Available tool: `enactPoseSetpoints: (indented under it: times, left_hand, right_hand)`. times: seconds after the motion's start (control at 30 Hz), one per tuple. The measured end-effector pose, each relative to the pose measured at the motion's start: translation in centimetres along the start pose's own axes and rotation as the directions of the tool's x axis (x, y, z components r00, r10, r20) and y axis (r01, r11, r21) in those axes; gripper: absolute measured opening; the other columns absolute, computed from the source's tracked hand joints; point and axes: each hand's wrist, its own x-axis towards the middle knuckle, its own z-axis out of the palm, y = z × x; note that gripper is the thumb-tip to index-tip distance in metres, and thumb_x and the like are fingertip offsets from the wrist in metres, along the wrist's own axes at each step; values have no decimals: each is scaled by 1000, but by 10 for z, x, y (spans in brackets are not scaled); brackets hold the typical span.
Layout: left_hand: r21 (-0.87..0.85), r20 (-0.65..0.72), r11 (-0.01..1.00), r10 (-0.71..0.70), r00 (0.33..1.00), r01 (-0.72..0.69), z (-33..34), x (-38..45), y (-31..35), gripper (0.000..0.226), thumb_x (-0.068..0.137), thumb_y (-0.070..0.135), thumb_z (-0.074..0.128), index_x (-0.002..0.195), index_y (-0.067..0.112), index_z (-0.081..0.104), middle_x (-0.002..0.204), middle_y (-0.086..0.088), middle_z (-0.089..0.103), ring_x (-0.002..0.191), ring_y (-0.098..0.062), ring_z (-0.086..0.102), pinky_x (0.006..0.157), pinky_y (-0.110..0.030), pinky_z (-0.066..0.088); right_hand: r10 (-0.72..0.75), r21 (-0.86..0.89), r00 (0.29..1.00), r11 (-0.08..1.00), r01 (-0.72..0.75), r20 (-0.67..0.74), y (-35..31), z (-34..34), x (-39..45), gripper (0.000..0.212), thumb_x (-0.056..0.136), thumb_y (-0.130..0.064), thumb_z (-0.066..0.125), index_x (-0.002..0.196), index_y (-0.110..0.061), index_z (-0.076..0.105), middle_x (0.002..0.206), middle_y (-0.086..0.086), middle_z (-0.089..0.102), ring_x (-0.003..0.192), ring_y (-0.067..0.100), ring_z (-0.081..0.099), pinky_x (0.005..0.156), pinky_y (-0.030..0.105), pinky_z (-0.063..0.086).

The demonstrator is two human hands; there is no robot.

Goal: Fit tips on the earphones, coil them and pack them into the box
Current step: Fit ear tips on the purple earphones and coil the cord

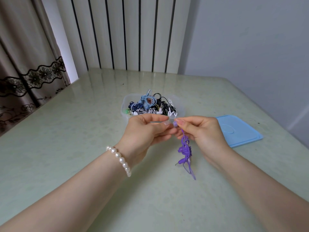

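Nearest you, the purple earphones hang in a loose bundle below your right hand, plug dangling just above the table. Your right fingers pinch one earbud, its open end facing left toward your left hand. Your left fingers pinch something small and clear, likely a tip, almost touching the bud. The fit turns on that left-right line: push straight across. Beyond sits the box of coiled earphones, its blue lid to the right.
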Motion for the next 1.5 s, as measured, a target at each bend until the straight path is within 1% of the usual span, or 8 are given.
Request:
enactPoseSetpoints:
  times: [0.43,0.53,0.67,0.8,0.87,1.07,1.2,1.5]
  left_hand:
    - [147,13,981,125,992,-125,1,-3,-7,5,74,-6,66,74,-1,68,61,-7,69,58,-11,66,64,-24,56]
    - [141,18,987,81,997,-83,-2,0,-6,4,75,-6,65,76,-2,67,61,-7,69,58,-11,67,63,-23,56]
    - [190,28,981,35,999,-40,-10,7,-4,8,76,-8,64,83,-4,66,63,-6,69,57,-12,66,62,-22,57]
    - [373,-7,924,96,995,-86,-26,17,0,10,76,-7,66,76,3,69,59,-2,68,55,-9,65,64,-22,57]
    - [385,-5,921,61,998,-54,-33,19,2,10,75,-8,66,74,1,68,61,-4,69,55,-10,65,64,-22,57]
    - [455,71,890,-11,997,-23,-45,21,5,12,73,-11,66,69,-1,67,61,-7,69,56,-13,66,66,-26,58]
    - [495,72,868,-8,997,-29,-49,23,5,11,69,-11,69,70,0,68,63,-9,68,57,-15,65,71,-31,56]
    - [457,72,888,24,997,-54,-45,21,2,21,65,-21,67,63,0,62,50,-3,64,48,-10,63,57,-20,56]
  right_hand:
    - [165,168,983,970,-177,83,2,3,-1,24,62,-20,67,75,0,68,71,13,52,60,15,45,62,24,39]
    - [73,-15,996,997,-72,52,3,4,-2,12,78,-14,65,74,-4,70,66,13,54,59,14,46,60,22,43]
    - [-36,-250,996,967,55,81,2,-1,2,24,89,-18,54,77,-5,70,58,2,58,49,1,49,54,13,42]
    - [-203,-693,974,687,217,104,9,-22,11,15,87,-7,58,91,-5,72,74,7,62,64,12,53,63,17,39]
    - [-95,-755,977,622,208,192,8,-28,10,16,82,-5,60,91,-10,73,74,2,62,61,7,50,59,8,37]
    - [172,-700,915,698,148,365,6,-16,-1,23,70,-17,75,93,-19,72,76,-6,61,59,5,49,63,18,42]
    - [119,-696,946,705,134,302,14,-8,0,33,60,-28,84,91,-20,73,71,-8,54,58,3,46,63,19,40]
    - [103,-551,939,828,103,330,9,-11,0,13,69,-6,78,65,-13,67,54,-8,57,51,3,47,53,17,40]
